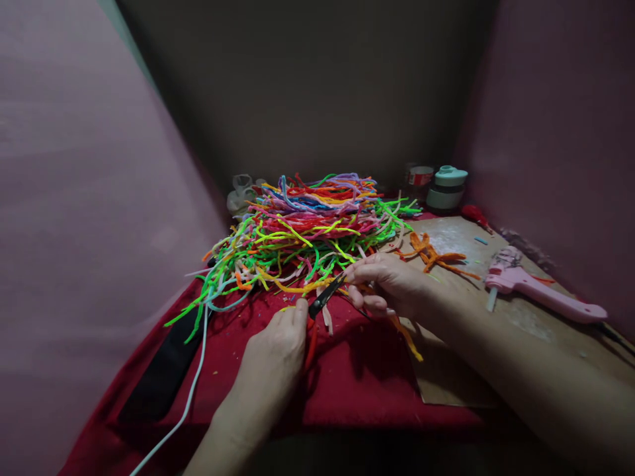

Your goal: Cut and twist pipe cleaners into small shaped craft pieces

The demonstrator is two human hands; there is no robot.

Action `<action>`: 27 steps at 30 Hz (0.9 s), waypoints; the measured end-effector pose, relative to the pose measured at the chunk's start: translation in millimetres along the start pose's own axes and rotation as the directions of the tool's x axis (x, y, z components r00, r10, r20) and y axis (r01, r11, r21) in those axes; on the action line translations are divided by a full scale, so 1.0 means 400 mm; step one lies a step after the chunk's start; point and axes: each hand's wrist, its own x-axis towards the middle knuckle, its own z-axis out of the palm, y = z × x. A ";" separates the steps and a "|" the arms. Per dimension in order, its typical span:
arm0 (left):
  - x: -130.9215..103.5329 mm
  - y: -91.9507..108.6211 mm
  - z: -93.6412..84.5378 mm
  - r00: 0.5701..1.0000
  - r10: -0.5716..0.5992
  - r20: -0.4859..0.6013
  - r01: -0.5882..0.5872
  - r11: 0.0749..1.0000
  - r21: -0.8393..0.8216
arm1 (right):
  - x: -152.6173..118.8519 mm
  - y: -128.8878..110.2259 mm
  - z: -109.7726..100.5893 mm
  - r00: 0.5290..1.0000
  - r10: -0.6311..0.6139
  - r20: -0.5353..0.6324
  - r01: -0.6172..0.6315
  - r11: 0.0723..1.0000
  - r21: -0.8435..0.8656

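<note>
My left hand point(278, 347) is closed round the red handles of a pair of scissors point(325, 297), whose dark blades point up and right. Near the blade tips, the fingers of my right hand point(380, 281) pinch a yellow-orange fuzzy stem point(409, 340); its end hangs below the hand. Behind both hands lies a large heap of colourful fuzzy stems point(307, 225), green and yellow in front, red, blue and purple at the top. The exact spot where blades and stem meet is too small to tell.
On the brown board point(446, 377) at the right lie an orange stem figure point(434, 254) and a pink glue gun point(543, 294). A mint-lidded jar point(446, 188) stands behind. A black phone-like object point(163, 370) and white cable point(196, 377) are at the left on red cloth point(367, 396).
</note>
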 end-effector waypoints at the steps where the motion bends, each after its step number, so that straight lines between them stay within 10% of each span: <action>1: 0.001 -0.002 0.003 1.000 0.008 0.005 -0.007 1.000 -0.023 | 0.001 0.001 0.000 1.000 0.006 0.001 -0.006 1.000 -0.001; 13: 0.013 0.016 -0.005 0.998 0.005 0.065 0.001 0.997 -0.079 | 0.003 -0.002 0.010 0.998 0.016 -0.053 -0.014 0.999 0.034; 21: 0.018 0.009 -0.004 0.999 0.013 0.035 0.003 0.915 -0.403 | 0.009 0.012 0.022 0.998 0.034 -0.061 -0.033 0.999 0.011; 27: 0.012 -0.021 -0.024 0.928 -0.350 -0.128 0.157 0.679 -0.717 | 0.011 0.012 0.013 0.989 -0.049 -0.138 0.065 0.991 0.113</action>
